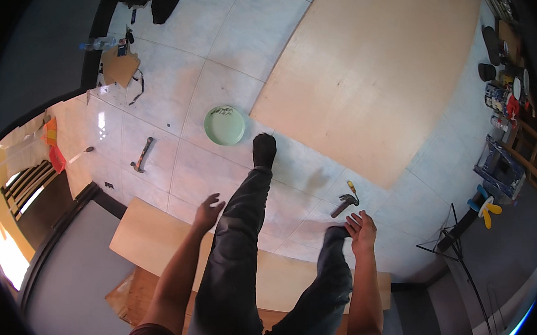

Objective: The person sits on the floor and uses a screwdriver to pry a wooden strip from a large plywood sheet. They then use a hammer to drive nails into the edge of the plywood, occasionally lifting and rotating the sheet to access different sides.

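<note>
My left hand [208, 213] hangs beside my left knee with its fingers apart and nothing in it. On the other side, my right hand [362, 232] is open and empty above my right foot. A claw hammer [344, 205] lies on the tiles just beyond the right hand, with a yellow-handled screwdriver [352, 187] at its head. Another claw hammer [142, 155] rests on the floor at the left. Ahead of my left foot stands a round pale green basin [225, 131], holding some small thin pieces too small to name. A large plywood sheet [365, 81] lies flat ahead of my feet.
A second plywood board [146, 227] lies beneath my legs. Cardboard [119, 67] and a plastic bottle [101, 44] are at the far left. Along the right wall are several cans [496, 96], a blue-black frame [500, 170], a fan-like object [488, 208] and a black tripod stand [454, 249].
</note>
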The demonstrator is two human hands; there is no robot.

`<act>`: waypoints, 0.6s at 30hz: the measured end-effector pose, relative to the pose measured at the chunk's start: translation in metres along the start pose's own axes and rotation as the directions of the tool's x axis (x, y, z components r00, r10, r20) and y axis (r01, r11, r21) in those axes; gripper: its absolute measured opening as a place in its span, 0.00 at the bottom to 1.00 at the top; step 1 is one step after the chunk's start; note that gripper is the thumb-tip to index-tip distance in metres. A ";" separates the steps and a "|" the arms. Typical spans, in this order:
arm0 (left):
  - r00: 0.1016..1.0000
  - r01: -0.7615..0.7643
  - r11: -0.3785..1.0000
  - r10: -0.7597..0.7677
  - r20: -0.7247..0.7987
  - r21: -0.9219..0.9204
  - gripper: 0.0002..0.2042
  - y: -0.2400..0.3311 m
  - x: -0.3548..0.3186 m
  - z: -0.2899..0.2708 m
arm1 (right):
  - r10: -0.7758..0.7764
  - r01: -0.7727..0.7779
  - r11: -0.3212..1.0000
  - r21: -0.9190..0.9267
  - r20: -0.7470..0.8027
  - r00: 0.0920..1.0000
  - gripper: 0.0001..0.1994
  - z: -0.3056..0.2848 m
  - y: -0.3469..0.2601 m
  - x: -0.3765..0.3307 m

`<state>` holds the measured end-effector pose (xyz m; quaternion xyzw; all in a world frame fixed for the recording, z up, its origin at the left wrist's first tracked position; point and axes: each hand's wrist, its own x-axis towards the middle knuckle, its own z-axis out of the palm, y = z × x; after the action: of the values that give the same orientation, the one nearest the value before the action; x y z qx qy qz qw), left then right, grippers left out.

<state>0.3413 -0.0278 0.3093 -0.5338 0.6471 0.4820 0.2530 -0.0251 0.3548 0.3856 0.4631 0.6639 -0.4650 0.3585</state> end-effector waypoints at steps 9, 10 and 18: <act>0.938 0.295 0.916 -0.332 -0.100 -0.273 0.25 -0.107 -0.089 -0.075 | -0.096 0.127 0.990 -0.056 0.382 0.919 0.20 0.068 0.080 -0.037; 0.931 0.312 0.922 -0.345 -0.120 -0.227 0.25 -0.131 -0.108 -0.072 | -0.057 0.111 0.989 -0.102 0.429 0.901 0.18 0.075 0.092 -0.042; 0.955 0.296 0.953 -0.297 0.011 0.058 0.26 -0.210 -0.240 0.038 | -0.168 0.359 0.884 -0.301 0.511 0.843 0.18 -0.029 0.174 -0.070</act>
<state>0.6033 0.1205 0.4212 -0.6128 0.5704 0.4255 0.3436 0.1612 0.3865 0.4086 0.1589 0.6931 -0.4691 0.5238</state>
